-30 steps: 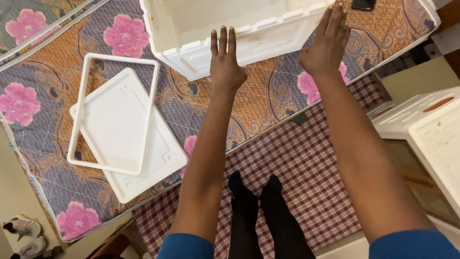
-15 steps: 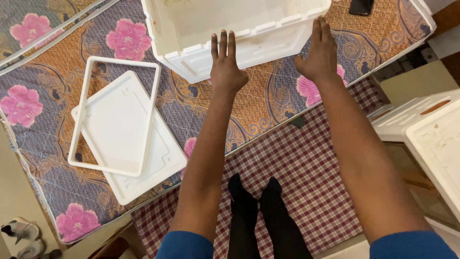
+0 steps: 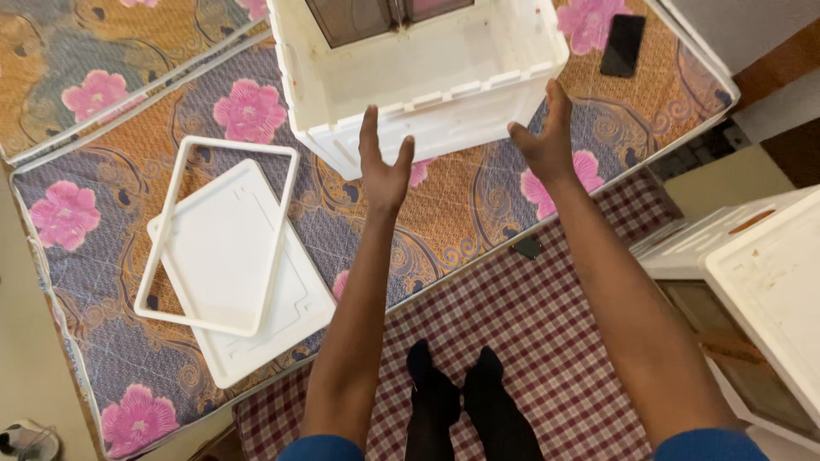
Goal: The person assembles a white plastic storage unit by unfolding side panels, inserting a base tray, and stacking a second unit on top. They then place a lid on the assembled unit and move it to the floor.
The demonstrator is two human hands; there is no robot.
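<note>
A big white open box [image 3: 427, 115] stands on a flowered mattress [image 3: 461, 213], its near wall facing me. My left hand [image 3: 383, 164] is stretched out flat, fingers up, just in front of that near wall and holding nothing. My right hand [image 3: 543, 139] hovers by the box's near right corner, fingers spread and slightly curled, empty. Neither hand clearly touches the box. To the left lie a flat white panel [image 3: 256, 299] and a white rectangular frame [image 3: 158, 252] resting over it.
A black phone [image 3: 622, 44] lies on the mattress behind the box at the right. White boxes [image 3: 769, 273] stand at the right edge. My black-socked feet [image 3: 457, 401] are on a checked cloth [image 3: 555, 341]. A second flowered mattress [image 3: 102, 60] lies at the upper left.
Both hands have drawn back a little from the box and their fingers have loosened. The view has shifted, so more of the box's inside shows.
</note>
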